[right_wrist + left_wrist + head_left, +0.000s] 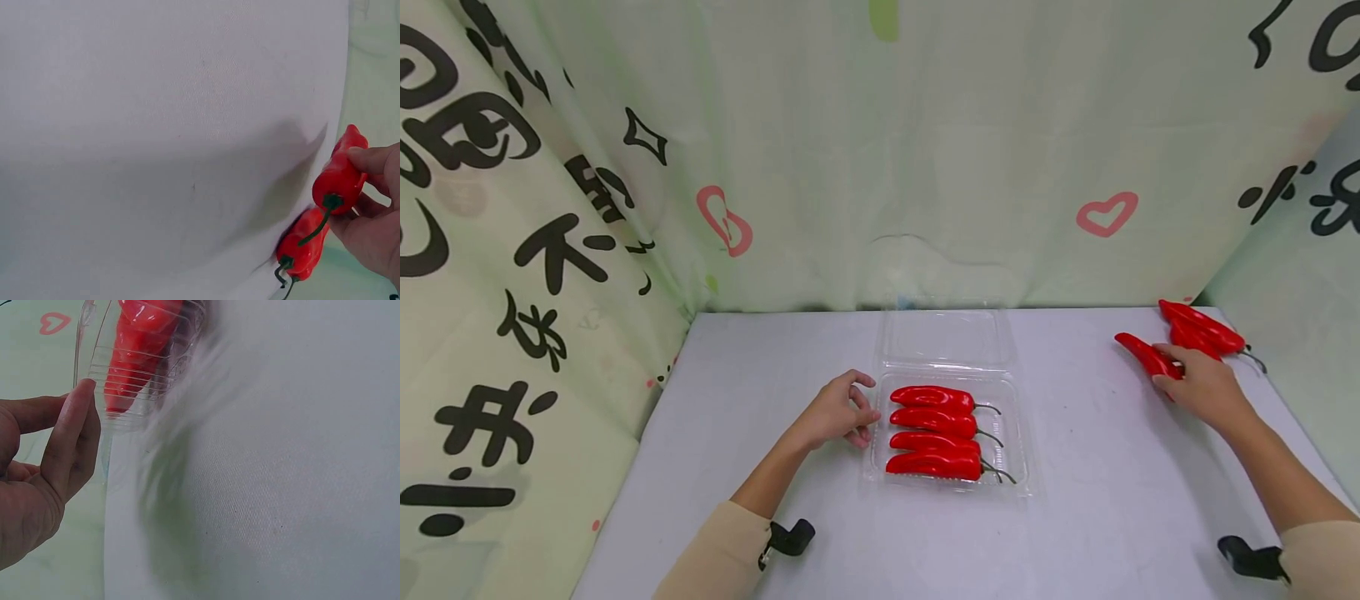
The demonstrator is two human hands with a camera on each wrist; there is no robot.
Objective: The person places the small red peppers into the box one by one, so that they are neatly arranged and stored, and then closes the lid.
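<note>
My right hand (1206,390) pinches a red chili pepper (1141,352) with a green stem between thumb and fingers. In the right wrist view that held pepper (340,175) is over the table, its stem hanging down. Beyond the hand, more red peppers (1213,331) lie at the table's far right. A clear plastic clamshell box (1013,396) stands mid-table with several red peppers (934,422) in a row, stems to the right. My left hand (837,408) is at the box's left side, fingers loosely bent; in the left wrist view a fingertip (87,387) meets the ribbed wall.
The box's clear lid (947,337) is folded back toward the rear edge. A white table (1075,517) lies under everything. Pale green curtains (917,150) with black characters and pink hearts stand behind and on both sides.
</note>
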